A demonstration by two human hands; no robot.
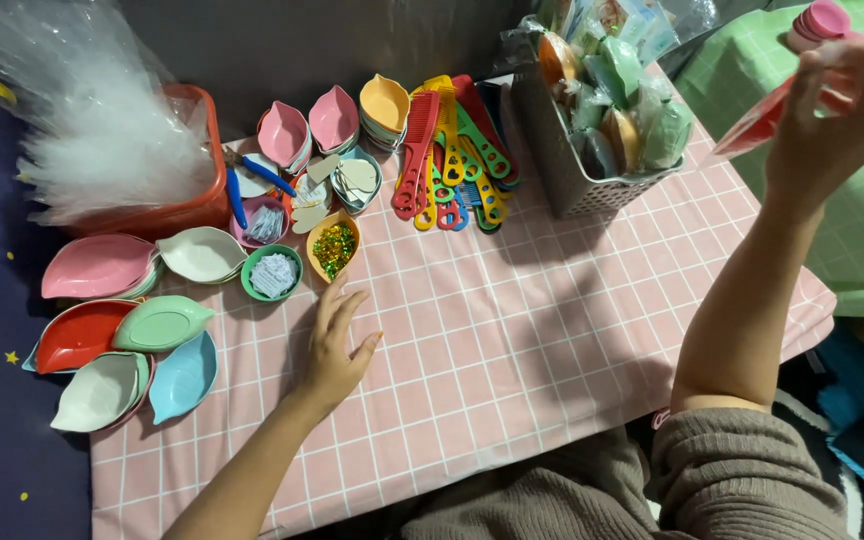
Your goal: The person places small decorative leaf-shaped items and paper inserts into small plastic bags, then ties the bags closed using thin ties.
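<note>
My left hand [335,345] lies flat and open on the pink checked tablecloth [512,330], fingers spread, just below a small orange bowl of gold-green bits [333,247]. My right hand [837,115] is raised at the upper right, fingers closed on a thin red flat piece [752,125]. Beside the orange bowl sits a green bowl of white paper pieces [272,272].
Leaf-shaped dishes [127,330] in several colours lie at the left. A red basket of clear plastic bags [102,130] stands at the back left. Coloured combs [452,155] fan out at the back, next to a grey basket of wrapped packs [602,110]. A green checked cloth [852,230] lies right.
</note>
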